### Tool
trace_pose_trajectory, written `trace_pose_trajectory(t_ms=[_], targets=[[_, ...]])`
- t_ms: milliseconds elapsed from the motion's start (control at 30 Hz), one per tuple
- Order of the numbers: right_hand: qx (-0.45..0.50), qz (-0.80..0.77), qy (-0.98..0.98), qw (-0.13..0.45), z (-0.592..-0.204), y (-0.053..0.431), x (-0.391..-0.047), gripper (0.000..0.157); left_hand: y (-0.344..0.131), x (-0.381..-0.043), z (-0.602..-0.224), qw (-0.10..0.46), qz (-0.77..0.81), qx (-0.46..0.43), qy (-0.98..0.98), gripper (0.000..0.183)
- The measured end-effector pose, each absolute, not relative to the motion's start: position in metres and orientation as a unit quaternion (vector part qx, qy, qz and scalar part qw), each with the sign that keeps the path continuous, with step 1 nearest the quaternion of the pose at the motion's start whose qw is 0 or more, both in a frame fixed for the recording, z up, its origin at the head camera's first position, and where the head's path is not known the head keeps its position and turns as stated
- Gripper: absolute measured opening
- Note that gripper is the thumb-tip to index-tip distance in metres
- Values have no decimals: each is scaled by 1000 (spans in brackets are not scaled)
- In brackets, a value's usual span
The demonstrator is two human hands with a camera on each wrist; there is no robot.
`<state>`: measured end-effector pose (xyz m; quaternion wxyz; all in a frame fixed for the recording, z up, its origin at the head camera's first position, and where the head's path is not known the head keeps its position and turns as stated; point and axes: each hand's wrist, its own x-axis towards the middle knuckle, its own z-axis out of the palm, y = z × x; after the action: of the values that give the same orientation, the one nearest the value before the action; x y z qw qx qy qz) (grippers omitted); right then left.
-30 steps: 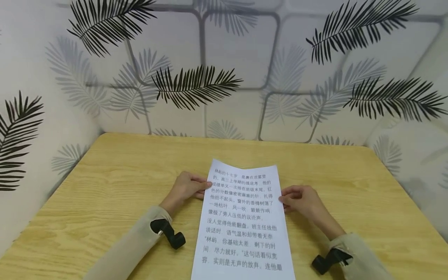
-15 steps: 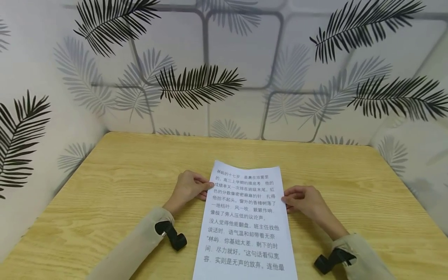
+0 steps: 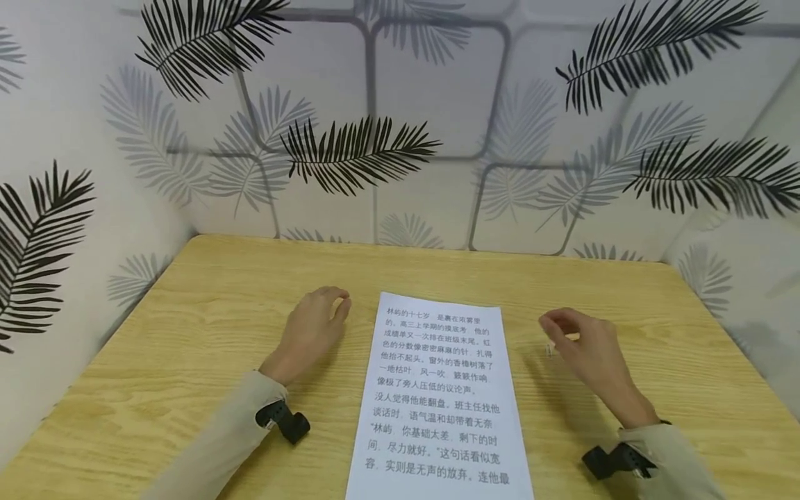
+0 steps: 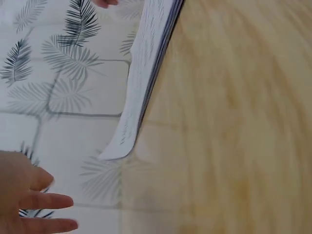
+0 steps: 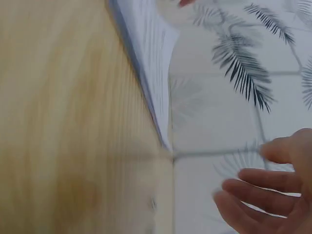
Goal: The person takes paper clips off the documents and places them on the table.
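A stack of paper sheets (image 3: 437,403), its top page printed with Chinese text, lies on the table. Both wrist views show the stack (image 4: 146,73) edge-on, with layered sheets. To the left of its upper part hovers my left hand (image 3: 312,332), apart from the paper, fingers loosely bent with nothing in them. On the opposite side, my right hand (image 3: 587,354) is also off the paper, thumb and forefinger bent toward each other with a gap between. The right wrist view shows that hand's spread fingers (image 5: 248,195) holding nothing.
The wooden table (image 3: 187,333) reaches back to a wall (image 3: 431,201) with a leaf pattern. A tiny pale object (image 3: 550,349) appears on the table beside the right hand. A black wrist camera (image 3: 284,420) sits on the left sleeve, another (image 3: 615,462) on the right.
Both hands have let go of the paper's side edges and moved outward, left and right. The paper's top edge, bowed before, now lies flatter.
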<state>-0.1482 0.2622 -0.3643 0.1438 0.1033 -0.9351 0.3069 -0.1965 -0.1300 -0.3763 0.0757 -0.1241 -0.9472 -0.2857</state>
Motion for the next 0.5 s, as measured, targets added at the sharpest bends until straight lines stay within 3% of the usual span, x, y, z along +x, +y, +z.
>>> trace_pose_trajectory(t_ms=[100, 233, 500], targets=[[111, 230, -948, 189, -360, 274, -150, 44, -137, -189, -368, 91, -217, -132, -963, 53], [107, 136, -970, 172, -360, 287, -150, 66, -140, -180, -364, 66, -154, -123, -978, 76], [104, 91, -978, 154, -363, 291, -150, 73, -138, -169, -365, 56, -96, -116, -987, 89]])
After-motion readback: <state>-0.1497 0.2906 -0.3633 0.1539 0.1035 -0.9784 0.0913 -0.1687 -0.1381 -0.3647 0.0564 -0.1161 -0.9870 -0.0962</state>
